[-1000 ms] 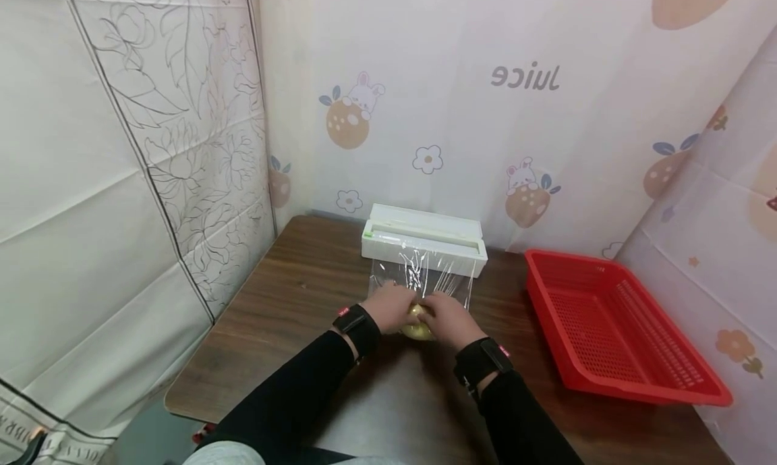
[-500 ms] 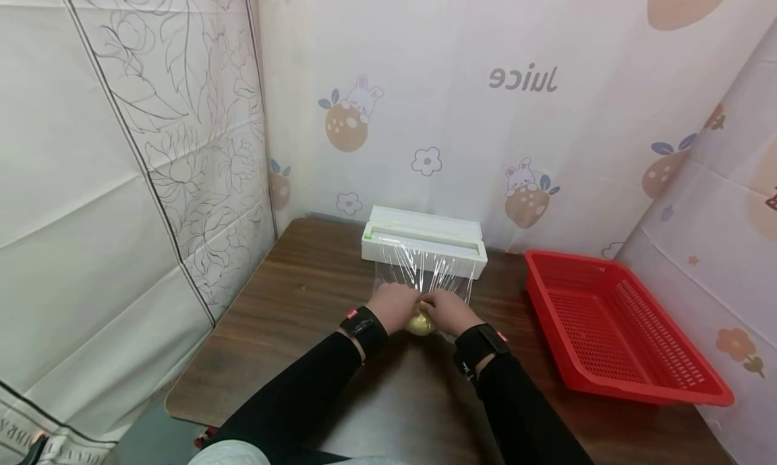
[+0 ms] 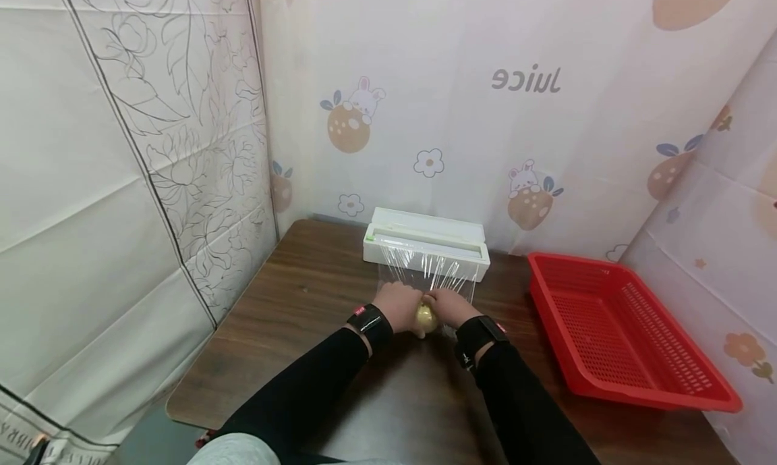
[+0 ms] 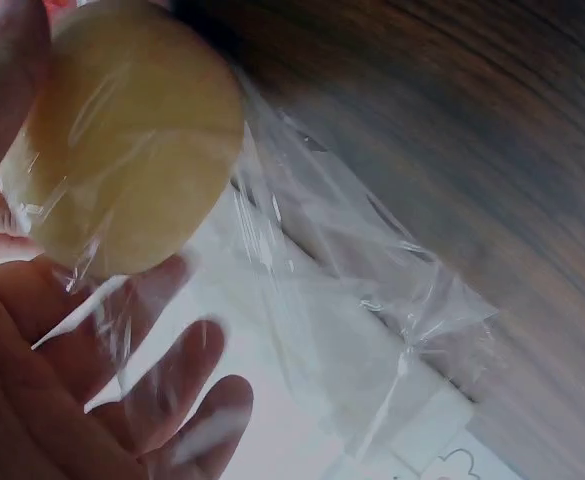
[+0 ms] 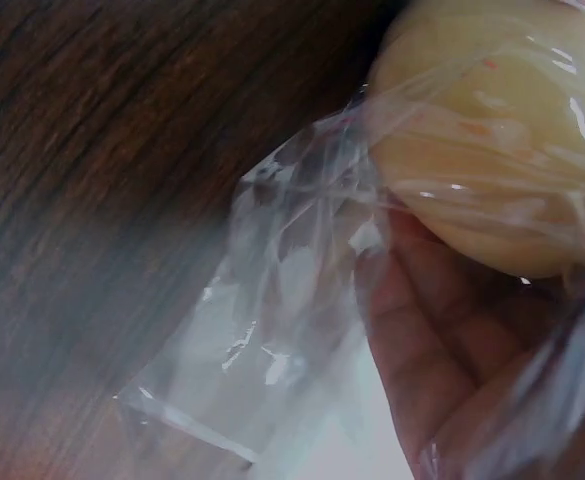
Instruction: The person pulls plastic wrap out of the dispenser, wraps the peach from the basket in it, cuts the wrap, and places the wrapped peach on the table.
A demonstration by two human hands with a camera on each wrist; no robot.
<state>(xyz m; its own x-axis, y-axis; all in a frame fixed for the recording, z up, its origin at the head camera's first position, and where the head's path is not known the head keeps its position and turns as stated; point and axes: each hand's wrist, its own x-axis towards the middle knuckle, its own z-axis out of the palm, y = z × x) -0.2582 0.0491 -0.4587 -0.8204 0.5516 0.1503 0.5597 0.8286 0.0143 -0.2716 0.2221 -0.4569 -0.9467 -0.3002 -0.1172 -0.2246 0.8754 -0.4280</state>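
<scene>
One round yellow object [image 3: 427,320] under clear film [image 4: 337,235] sits in the grip of both hands: the left hand [image 3: 398,306] clamps it, the right hand [image 3: 450,307] curls round its other side, before a white box [image 3: 428,227] on the table [image 3: 273,323].

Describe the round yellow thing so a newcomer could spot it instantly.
On the brown wood-grain table, find the long, open, white box near the far edge. Follow its clear plastic film to the left hand and right hand. Between them is the film-covered, pale-yellow ball; unlike the box and rectangular red plastic basket, it is round.
</scene>
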